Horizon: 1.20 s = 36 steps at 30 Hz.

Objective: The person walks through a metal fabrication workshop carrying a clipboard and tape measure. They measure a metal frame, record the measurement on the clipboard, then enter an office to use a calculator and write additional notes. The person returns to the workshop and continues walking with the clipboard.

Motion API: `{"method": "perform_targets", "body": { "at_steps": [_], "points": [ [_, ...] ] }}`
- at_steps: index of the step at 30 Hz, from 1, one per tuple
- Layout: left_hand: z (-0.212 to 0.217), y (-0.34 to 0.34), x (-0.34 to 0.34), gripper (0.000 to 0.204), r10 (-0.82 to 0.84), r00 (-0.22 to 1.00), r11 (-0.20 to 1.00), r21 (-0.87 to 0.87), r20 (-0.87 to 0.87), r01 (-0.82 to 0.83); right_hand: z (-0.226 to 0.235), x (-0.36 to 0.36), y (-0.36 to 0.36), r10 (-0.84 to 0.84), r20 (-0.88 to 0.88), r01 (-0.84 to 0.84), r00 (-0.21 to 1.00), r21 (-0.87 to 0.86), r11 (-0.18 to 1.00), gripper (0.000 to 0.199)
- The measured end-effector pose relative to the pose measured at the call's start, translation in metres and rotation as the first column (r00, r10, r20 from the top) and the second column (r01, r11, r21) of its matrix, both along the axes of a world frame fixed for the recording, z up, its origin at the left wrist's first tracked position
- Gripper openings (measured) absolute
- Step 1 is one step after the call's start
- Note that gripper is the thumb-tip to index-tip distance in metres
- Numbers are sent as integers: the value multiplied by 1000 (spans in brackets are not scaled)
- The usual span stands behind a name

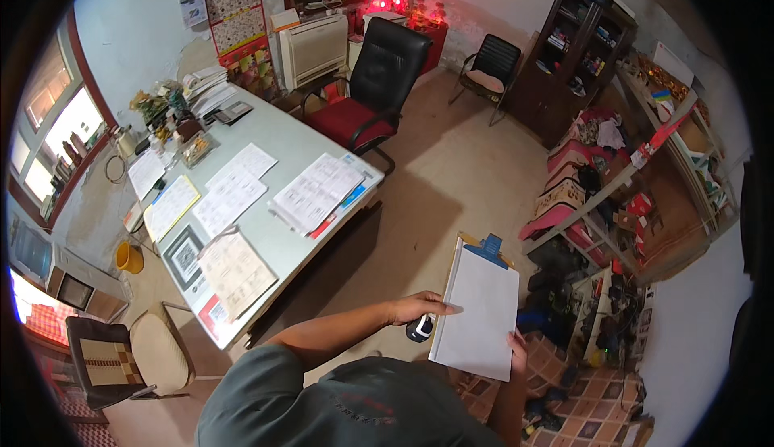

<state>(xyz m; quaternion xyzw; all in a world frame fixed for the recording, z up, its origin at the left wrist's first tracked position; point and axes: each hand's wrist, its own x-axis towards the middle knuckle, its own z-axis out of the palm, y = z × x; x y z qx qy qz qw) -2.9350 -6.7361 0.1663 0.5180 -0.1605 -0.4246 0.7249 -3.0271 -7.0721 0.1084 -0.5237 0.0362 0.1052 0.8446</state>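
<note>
A clipboard (489, 245) with a blue clip and a yellowish backing carries white sheets of paper (481, 310), held in front of me over the floor. My left hand (423, 307) is closed on its left edge, thumb lying over the paper and the other fingers mostly hidden. Just below that hand is a small black-and-white rounded object (419, 328); whether it is in my fingers I cannot tell. On the lower right edge, my right hand (518, 352) grips the clipboard, its fingertips showing at the border of the sheet.
Left of me stands a glass-topped desk (266, 133) with several papers and a bottle. A black office chair (379, 84) is behind it, a beige-seated chair (161, 350) at lower left. On the right are a cluttered bunk frame (597, 205) and a dark cabinet (556, 68).
</note>
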Motion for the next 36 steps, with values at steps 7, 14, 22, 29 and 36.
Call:
{"method": "perform_targets", "body": {
  "at_steps": [7, 14, 22, 29, 36],
  "points": [
    [-24, -45, 152, 49, 147, 988, 987, 67, -36, -144, -6, 203, -42, 131, -28, -130, 991, 35, 991, 42],
    [-32, -43, 262, 39, 478, 877, 878, 78, -60, -473, -2, 417, -37, 370, -172, -275, 913, 409, 870, 47],
    [-60, 24, 346, 35, 849, 500, 521, 107, -170, -847, -176, 593, -61, 208, -469, -425, 858, -423, 801, 53],
    [-71, 89, 450, 29, 958, 41, 89, 157, -283, -984, -227, 627, -67, 262, -667, -692, 697, -529, 491, 45],
    [-73, 139, 499, 29, 933, -287, -253, 172, -217, -952, -212, 777, -24, 471, -692, -725, 547, -673, -146, 39]
  ]
}}
